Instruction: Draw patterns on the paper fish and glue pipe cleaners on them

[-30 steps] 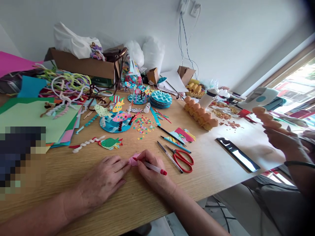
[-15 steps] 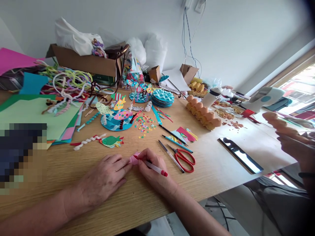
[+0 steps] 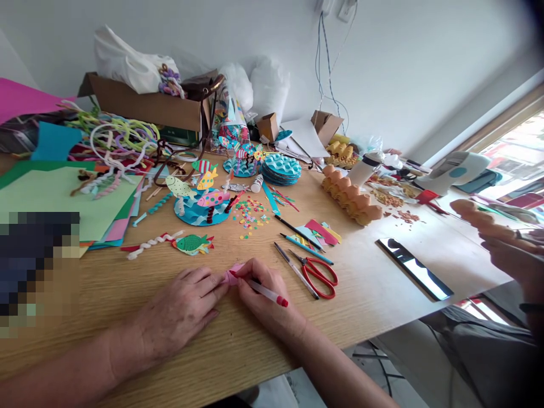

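Note:
A small piece of pink paper (image 3: 232, 276) lies on the table between my hands, partly covered by fingers. My left hand (image 3: 187, 306) rests palm down, its fingertips closed on the paper's left edge and pinning it to the tabletop. In my right hand (image 3: 266, 294) is a red pen (image 3: 270, 293) with a clear barrel, its tip on the pink paper. Just right of that hand lie red-handled scissors (image 3: 321, 277) and a clear-barrelled pen (image 3: 295, 271). A green paper fish (image 3: 193, 243) is beyond my left hand.
Paper fish stand on a blue wavy base (image 3: 202, 209) beside scattered confetti dots (image 3: 250, 215). Colored paper sheets (image 3: 63, 192) are stacked at left. An egg carton strip (image 3: 351, 195) and a black phone-like slab (image 3: 414, 269) lie right. Another person's hand (image 3: 514, 260) holds egg carton.
My right hand and the red pen have shifted very slightly on the pink paper. My left hand stays in place. The other person's hand and carton piece have moved a little.

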`<state>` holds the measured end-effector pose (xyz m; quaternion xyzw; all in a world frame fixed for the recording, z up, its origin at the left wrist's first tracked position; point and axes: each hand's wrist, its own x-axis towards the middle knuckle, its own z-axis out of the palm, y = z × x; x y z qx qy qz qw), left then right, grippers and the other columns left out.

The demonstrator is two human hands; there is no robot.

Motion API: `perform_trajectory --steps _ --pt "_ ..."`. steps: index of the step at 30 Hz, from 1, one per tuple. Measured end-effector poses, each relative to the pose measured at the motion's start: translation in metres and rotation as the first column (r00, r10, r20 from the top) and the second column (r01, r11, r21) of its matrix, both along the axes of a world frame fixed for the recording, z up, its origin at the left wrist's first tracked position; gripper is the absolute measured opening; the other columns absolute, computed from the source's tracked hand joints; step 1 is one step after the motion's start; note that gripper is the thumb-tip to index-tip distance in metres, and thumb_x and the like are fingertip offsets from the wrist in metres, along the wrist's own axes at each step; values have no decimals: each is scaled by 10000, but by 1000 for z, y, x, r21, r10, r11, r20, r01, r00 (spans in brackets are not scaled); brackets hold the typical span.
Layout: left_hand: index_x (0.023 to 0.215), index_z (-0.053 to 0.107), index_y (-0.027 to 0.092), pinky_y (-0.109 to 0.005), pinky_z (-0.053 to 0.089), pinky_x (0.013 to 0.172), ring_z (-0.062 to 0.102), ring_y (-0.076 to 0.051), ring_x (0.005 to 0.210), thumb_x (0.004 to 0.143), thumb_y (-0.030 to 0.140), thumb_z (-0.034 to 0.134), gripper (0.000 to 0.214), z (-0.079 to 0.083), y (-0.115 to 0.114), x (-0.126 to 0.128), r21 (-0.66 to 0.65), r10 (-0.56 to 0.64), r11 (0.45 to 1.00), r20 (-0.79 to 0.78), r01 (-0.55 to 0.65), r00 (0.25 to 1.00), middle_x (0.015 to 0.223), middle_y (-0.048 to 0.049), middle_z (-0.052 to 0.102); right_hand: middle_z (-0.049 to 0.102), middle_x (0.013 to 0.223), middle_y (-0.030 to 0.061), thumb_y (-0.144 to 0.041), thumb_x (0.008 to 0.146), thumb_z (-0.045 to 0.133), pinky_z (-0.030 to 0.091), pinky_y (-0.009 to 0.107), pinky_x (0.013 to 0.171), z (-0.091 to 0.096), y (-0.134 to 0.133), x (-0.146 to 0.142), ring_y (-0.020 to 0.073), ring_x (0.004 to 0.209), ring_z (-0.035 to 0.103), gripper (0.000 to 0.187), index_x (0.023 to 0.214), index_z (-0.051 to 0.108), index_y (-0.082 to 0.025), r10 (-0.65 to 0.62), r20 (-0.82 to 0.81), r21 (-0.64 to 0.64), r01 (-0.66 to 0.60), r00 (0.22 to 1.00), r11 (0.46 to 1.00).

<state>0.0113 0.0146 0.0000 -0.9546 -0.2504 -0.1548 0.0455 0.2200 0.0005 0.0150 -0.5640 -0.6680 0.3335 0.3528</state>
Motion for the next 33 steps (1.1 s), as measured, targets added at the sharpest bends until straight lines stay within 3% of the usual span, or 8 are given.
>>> perform_trajectory --steps 12,23,33 --pt "1330 611 155 -405 543 913 607 -266 1045 1015 174 440 359 2 -1 0 -40 0 999 11 0 1000 1203 -118 700 709 734 -9 -207 815 574 421 223 563 0 0 1 128 579 571 43 784 597 -227 11 5 3 -11 1000 1000" --pt "1289 630 126 -387 541 876 618 -264 1007 994 152 481 332 6 -1 2 51 -16 999 -10 17 1000 1162 -104 720 667 681 -23 -234 812 558 414 224 553 -1 -1 1 126 555 553 44 784 592 -231 19 -23 4 -19 1000 1000" --pt "1319 615 138 -401 545 873 620 -269 1015 1011 181 473 342 3 0 0 16 -18 1000 7 18 1000 1176 -114 715 665 687 -17 -241 812 549 429 229 586 -2 -1 1 131 582 568 50 763 560 -237 11 12 33 -12 1000 999"
